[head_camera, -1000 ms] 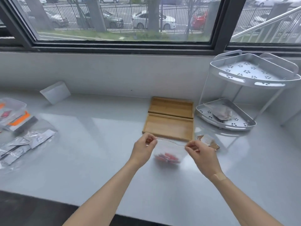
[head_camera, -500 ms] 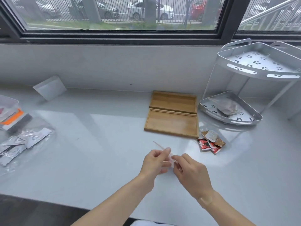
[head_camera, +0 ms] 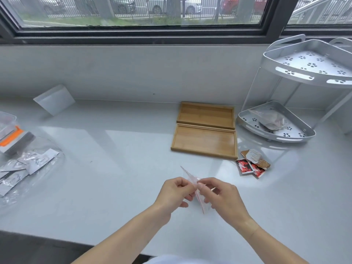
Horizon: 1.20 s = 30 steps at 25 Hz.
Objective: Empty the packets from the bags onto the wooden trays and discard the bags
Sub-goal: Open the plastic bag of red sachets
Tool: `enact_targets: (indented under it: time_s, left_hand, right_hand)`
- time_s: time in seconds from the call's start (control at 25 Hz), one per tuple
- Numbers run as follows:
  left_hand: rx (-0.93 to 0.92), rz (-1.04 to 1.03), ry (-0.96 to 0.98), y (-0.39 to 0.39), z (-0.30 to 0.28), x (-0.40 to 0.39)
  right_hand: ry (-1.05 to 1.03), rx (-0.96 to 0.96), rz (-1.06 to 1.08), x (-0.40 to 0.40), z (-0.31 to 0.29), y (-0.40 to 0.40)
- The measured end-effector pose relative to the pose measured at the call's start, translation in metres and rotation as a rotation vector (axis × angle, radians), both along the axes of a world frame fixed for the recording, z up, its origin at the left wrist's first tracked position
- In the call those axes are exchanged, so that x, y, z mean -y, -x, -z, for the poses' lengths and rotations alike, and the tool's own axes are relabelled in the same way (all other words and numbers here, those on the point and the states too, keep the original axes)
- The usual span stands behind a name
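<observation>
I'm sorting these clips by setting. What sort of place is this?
Probably a work counter indoors by a ground-floor window: a white countertop under a wide window facing parked cars, with a metal corner rack and two wooden trays.

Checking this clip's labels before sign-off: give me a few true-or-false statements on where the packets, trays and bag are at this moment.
1. Both wooden trays hold packets. False: both are bare.
2. Red and brown packets lie on the counter, off the near tray's right corner. True.
3. The left hand and right hand both pinch a clear bag. True.
4. The corner rack has nothing on its lower shelf. False: a crumpled clear bag lies there.
5. The silver packets sit on the right. False: they are on the left.
</observation>
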State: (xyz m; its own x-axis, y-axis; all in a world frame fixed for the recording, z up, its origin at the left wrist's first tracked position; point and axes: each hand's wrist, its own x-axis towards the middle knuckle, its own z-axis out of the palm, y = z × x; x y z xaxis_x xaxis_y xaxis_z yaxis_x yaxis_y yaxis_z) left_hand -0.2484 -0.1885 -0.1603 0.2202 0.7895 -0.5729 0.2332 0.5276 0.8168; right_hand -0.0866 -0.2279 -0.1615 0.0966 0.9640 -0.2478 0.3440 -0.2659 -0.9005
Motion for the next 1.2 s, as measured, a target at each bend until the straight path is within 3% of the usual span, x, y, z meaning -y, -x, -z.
enact_targets:
  time_s: [0.08, 0.32, 0.84, 1.04, 1.2]
  left_hand:
    - [-0.026, 0.066, -0.04, -0.003, 0.002, 0.0]
    - [0.026, 0.234, -0.098, 0.0, 0.006, -0.007]
    - [0.137, 0.215, -0.028, -0.001, 0.008, -0.009]
    - [0.114, 0.143, 0.042, -0.004, 0.001, -0.01]
    - [-0.096, 0.1, 0.002, -0.008, -0.001, -0.01]
  right_hand:
    - [0.165, -0.16, 0.018, -0.011, -0.008, 0.001]
    - [0.366, -0.274, -0.035, -0.023, -0.021, -0.009]
    - [0.307, -0.311, -0.025, -0.023, -0.017, -0.014]
    - [0.228, -0.117, -0.091, -0.018, -0.01, -0.008]
    - [0.03, 0.196, -0.17, -0.013, -0.003, 0.0]
